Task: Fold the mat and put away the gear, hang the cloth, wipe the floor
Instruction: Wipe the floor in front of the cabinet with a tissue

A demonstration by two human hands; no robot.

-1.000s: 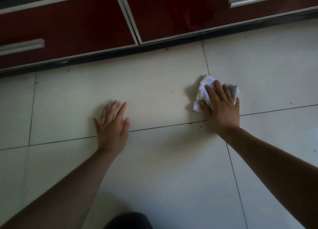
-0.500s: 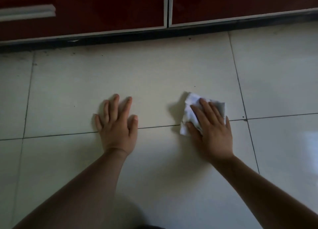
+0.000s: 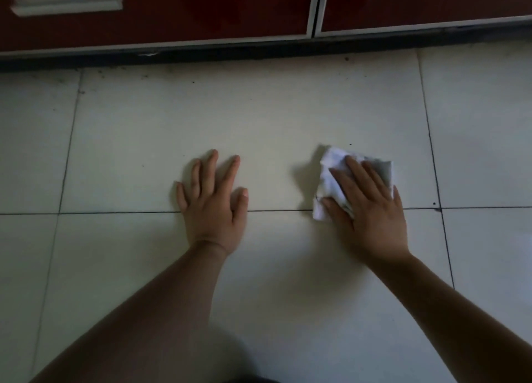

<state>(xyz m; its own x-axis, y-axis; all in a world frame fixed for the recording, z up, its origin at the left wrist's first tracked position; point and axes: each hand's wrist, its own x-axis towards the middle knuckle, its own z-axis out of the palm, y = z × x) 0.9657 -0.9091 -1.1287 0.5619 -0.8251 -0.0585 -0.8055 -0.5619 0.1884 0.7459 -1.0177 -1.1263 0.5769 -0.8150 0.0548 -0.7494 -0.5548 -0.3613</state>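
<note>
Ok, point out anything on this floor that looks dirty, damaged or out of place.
Dark specks and grime line the floor tiles along the cabinet base. A dark spot sits by the grout crossing right of the right hand, whose flat fingers press a white cloth with grey smudges. Nothing looks broken or spilled.

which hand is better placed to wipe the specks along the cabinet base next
Right, probably. The right hand presses the white cloth flat on the floor; the left hand rests bare on the floor, holding nothing, likely as support.
</note>
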